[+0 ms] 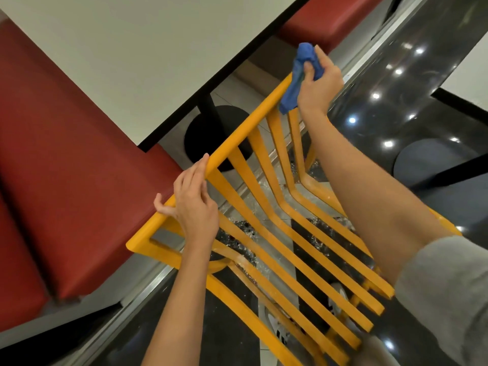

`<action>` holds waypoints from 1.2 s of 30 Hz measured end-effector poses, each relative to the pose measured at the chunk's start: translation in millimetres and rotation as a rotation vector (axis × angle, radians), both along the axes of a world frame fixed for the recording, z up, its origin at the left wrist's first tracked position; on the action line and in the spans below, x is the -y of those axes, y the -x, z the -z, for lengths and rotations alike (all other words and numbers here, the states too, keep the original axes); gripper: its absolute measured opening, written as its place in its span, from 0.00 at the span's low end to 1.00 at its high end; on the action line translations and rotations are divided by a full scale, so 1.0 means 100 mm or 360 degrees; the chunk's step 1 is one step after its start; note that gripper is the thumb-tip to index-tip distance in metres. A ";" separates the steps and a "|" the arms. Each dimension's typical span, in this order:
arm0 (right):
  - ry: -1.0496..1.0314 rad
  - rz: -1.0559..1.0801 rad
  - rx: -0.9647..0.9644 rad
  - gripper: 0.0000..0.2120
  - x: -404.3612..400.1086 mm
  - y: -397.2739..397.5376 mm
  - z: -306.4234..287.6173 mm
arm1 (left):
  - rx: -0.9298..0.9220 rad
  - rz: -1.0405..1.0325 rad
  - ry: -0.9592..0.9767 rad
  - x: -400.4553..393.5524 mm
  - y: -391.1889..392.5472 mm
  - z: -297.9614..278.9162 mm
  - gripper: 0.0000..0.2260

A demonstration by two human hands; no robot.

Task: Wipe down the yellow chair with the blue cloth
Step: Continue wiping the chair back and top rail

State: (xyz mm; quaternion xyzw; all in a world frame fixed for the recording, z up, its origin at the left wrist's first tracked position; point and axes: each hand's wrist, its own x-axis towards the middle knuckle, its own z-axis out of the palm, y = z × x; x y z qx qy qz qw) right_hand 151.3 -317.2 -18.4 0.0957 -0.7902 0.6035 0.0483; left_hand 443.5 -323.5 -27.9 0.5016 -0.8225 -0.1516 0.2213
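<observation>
From the head camera, the yellow chair (274, 233) filled the middle of the picture, its slatted back and seat seen from above and tilted; its legs were hidden below the seat slats and its near edge ran out of the frame at the bottom. It stood on a dark glossy floor (396, 107) beside a white table (132, 62) with a black edge, whose far side was cut off at the top. The slats looked dusty, with pale smears near the bend between back and seat. The left hand (194, 204) was clenched around the top rail near its left corner. The right hand (318, 85) gripped the blue cloth (293, 85), bunched up and pressed against the right end of that rail; how far the cloth wrapped behind the rail could not be made out. Red benches (66, 167) lay under the table, and a shoe (280, 331) showed dimly between the slats
</observation>
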 end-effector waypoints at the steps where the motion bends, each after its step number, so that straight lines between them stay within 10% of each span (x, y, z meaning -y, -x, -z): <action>1: 0.0008 -0.0015 -0.0001 0.18 -0.02 -0.05 0.01 | -0.0012 -0.0005 -0.0007 0.00 0.01 0.00 0.26; 10: 0.0120 -0.0818 -0.0348 0.18 -0.30 -1.51 0.21 | -0.0045 0.0012 -0.0139 0.02 0.00 -0.05 0.30; 16: 0.0245 -0.0230 -0.0044 0.17 -0.13 -1.05 0.10 | -0.0060 0.0012 -0.0169 0.01 0.00 -0.08 0.30; 21: 0.0148 -0.0700 -0.0342 0.17 -0.30 -1.79 0.26 | -0.0027 0.0033 -0.0217 0.03 -0.02 -0.14 0.32; 26: 0.0507 -0.0069 0.0129 0.16 -0.07 -1.36 0.14 | -0.0028 0.0050 -0.0299 0.04 -0.04 -0.18 0.31; 36: 0.0499 -0.0610 0.0010 0.15 -0.36 -2.06 0.42 | -0.0018 0.0074 -0.0312 0.02 -0.03 -0.23 0.33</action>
